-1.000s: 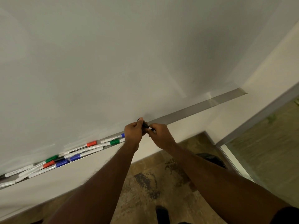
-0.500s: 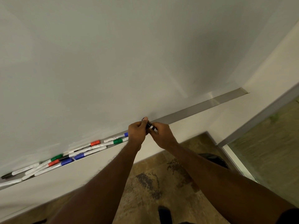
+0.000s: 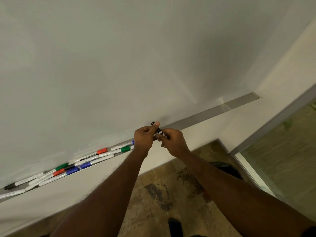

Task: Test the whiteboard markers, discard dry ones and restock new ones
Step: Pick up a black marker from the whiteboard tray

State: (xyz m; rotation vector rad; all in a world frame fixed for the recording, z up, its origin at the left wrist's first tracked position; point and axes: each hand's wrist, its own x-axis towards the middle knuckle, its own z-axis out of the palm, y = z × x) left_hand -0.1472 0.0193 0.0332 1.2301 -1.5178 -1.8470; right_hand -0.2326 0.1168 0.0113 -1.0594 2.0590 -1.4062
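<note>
I hold a black-capped marker (image 3: pixel 159 130) between both hands, just in front of the whiteboard (image 3: pixel 119 57) and above its metal tray (image 3: pixel 213 111). My left hand (image 3: pixel 145 138) grips the black cap end, thumb up along it. My right hand (image 3: pixel 172 141) pinches the marker's white body. Most of the marker is hidden by my fingers. Several markers (image 3: pixel 89 159) with red, green, blue and black caps lie in the tray to the left of my hands.
The tray's right stretch runs bare to the board's corner. A cream wall (image 3: pixel 282 74) meets the board on the right, with a glass panel (image 3: pixel 282 159) below it. A dark bin (image 3: pixel 225 168) stands on the mottled floor behind my right forearm.
Both hands stay on the marker. They have lifted slightly off the tray, and the black cap end now shows further past my left thumb.
</note>
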